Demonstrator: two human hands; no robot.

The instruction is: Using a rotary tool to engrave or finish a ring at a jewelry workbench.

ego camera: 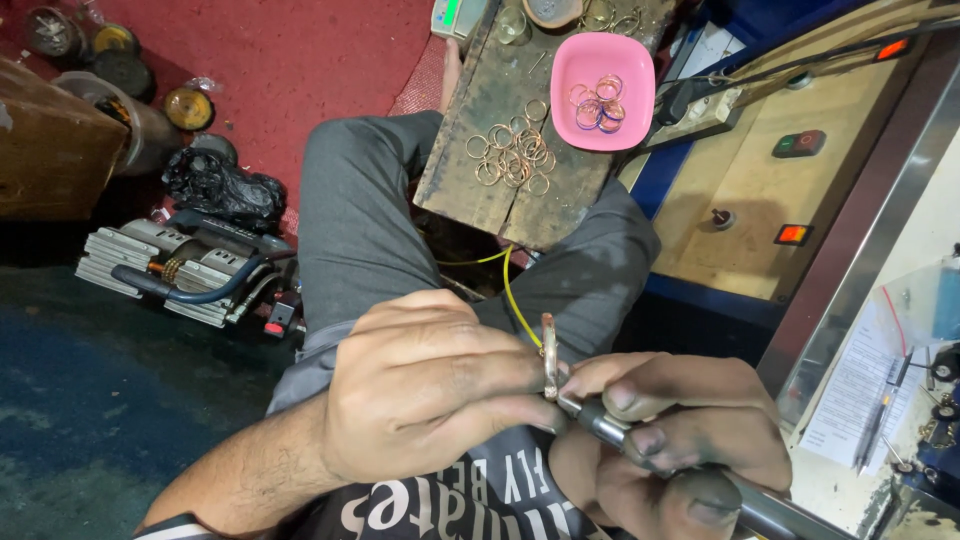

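Left hand: your left hand [420, 385] pinches a copper-coloured ring [549, 352] upright between thumb and fingertips, above your lap.
Right hand: your right hand [675, 440] is clenched around a metal handpiece [610, 425]; its tip touches the ring.
Loose rings: a spread of rings [512, 155] lies near the middle of the wooden surface [470, 180], judged not yet worked.
Pink bowl: the pink bowl [602, 90] at the surface's far right corner holds several rings, judged finished.

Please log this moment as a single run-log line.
left hand: pinching ring | right hand: gripping metal tool, tip at ring | board: loose rings | pink bowl: more rings
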